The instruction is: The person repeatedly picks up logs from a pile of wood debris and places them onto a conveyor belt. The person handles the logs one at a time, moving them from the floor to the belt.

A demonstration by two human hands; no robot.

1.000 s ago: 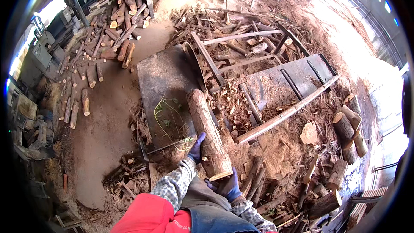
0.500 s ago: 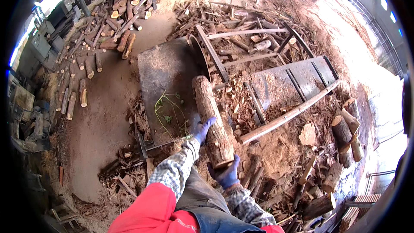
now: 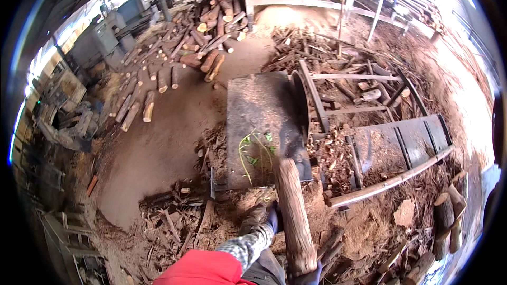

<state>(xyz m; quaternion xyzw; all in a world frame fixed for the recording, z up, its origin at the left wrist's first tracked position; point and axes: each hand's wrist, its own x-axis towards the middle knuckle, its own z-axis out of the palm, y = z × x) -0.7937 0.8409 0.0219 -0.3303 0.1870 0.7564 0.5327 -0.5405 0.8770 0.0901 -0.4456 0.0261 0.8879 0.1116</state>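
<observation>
A thick bark-covered log (image 3: pixel 296 216) stands tilted between both my hands, its far end close to the front edge of a flat metal saw table (image 3: pixel 251 100). My left hand (image 3: pixel 272 218), in a purple-blue glove, lies against the log's left side. My right hand (image 3: pixel 310 275), gloved alike, supports the near end at the lower edge of the picture, with most of it cut off. A round blade (image 3: pixel 300 103) stands upright along the table's right side. On the tabletop, left of the log's far end, lies a green leafy vine (image 3: pixel 244 154).
Many cut logs (image 3: pixel 211 66) lie on the floor at the far left. Right of the table are a wooden frame (image 3: pixel 359 76), a metal sheet (image 3: pixel 380 145) with crossbars and a long pole (image 3: pixel 391 179). Bark scraps (image 3: pixel 169 221) surround my feet; more logs (image 3: pixel 443 221) lie at right.
My view has swung up and left, so the scene sits lower and farther right. The log has come back toward me, its far end now nearer the table's front edge. Both hands remain on it.
</observation>
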